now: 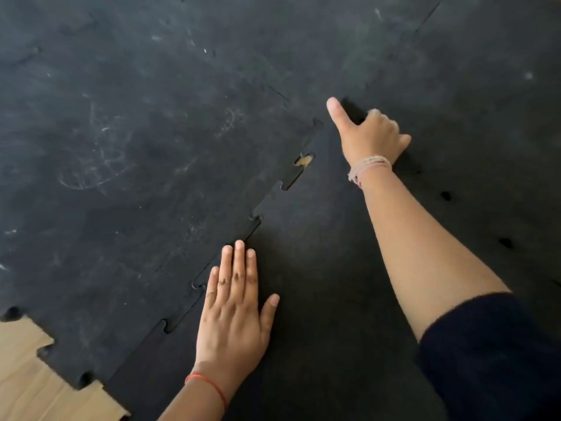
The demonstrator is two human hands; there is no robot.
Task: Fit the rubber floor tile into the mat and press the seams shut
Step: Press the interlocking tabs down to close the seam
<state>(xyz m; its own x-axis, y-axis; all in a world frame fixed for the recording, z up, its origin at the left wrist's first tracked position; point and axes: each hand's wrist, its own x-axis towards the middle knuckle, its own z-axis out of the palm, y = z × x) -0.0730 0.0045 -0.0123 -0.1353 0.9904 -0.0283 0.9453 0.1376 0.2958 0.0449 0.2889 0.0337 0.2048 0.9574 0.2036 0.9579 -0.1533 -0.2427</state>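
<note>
Rubber floor tile (318,284) lies flat on the floor under both hands, its toothed left edge meeting the mat (121,147) along a jagged seam (258,220) that runs from the near left up toward the far middle. Left hand (233,314) rests palm down, fingers together and straight, just beside the seam, gripping nothing. Right hand (370,138) sits further up, thumb stretched out toward the seam, fingers curled down on the tile; whether they clasp an edge I cannot tell. Near the right wrist one tab looks unseated: a small gap (303,161) shows pale floor. Pressing the near teeth home first could likely lock that gap open or buckle the tile, and a fingertip could get pinched in a closing notch. Bare wooden floor (27,375) shows at the near left corner beyond the mat's toothed border, so the tile has little room to slide left, while rubber stretches wide to the right
</note>
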